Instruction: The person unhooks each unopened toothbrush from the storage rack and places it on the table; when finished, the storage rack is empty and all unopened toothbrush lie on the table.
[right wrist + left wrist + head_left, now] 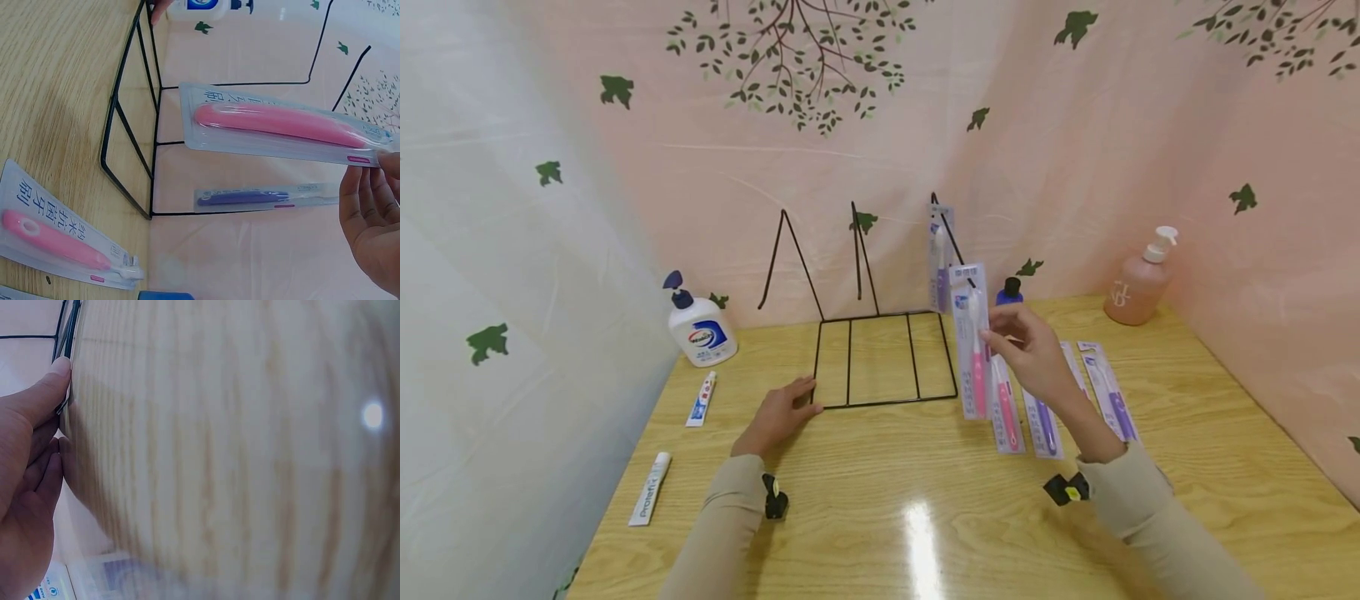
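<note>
A black wire rack (848,367) with three upright hooks stands on the table. At its front left corner my left hand (778,419) grips the wire, thumb and fingers on either side in the left wrist view. My right hand (1030,350) pinches a packaged pink toothbrush (968,350) by the edge of its pack, upright at the tip of the right hook. Behind it, a packaged purple toothbrush (250,197) hangs on that same hook. The left and middle hooks are bare. Several more packaged toothbrushes (1006,412) lie on the table under and beside my right hand, partly hidden by it.
Left of the rack stand a white hand-wash bottle (700,333), a small toothpaste tube (702,400) and a Protefix tube (650,489). Behind my right hand is a blue bottle with a black cap (1011,292). A pink pump bottle (1138,287) stands at the back right.
</note>
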The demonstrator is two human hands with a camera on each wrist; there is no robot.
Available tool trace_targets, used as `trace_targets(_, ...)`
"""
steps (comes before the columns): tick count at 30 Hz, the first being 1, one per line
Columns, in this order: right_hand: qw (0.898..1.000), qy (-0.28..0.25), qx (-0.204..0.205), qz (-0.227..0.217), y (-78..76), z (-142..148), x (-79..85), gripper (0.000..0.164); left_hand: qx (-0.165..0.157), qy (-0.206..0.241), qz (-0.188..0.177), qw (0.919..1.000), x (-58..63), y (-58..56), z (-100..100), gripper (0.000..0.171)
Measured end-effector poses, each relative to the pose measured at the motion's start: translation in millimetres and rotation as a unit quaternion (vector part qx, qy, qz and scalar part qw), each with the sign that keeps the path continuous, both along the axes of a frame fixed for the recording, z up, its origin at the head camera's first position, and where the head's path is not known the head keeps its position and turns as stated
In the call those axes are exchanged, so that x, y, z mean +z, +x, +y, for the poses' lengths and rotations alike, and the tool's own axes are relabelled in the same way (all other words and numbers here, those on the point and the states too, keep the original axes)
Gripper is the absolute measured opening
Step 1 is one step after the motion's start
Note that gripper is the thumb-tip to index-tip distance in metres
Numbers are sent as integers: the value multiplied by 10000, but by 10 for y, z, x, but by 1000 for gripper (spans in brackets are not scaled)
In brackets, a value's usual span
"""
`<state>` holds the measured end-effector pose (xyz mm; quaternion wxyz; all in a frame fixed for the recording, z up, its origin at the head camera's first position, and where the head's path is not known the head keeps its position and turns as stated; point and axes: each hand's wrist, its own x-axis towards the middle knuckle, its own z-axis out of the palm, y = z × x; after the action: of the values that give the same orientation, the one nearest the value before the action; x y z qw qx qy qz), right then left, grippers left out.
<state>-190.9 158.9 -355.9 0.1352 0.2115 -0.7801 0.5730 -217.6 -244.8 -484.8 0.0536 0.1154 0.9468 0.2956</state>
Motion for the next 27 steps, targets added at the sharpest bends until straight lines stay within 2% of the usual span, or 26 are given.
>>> trace_targets(5, 10000, 11, -7, -38, -27, 49, -84, 22, 7, 3, 12, 10000, 5, 2, 0, 60)
trace_targets(19, 9998, 129, -134, -75, 46, 104, -105, 23, 10, -15, 25, 10000, 30, 20, 13, 59)
trace_targets(27, 9998, -91, -82, 135, 121, 115, -81, 22, -4, -48, 56, 10000, 9, 3, -4, 59)
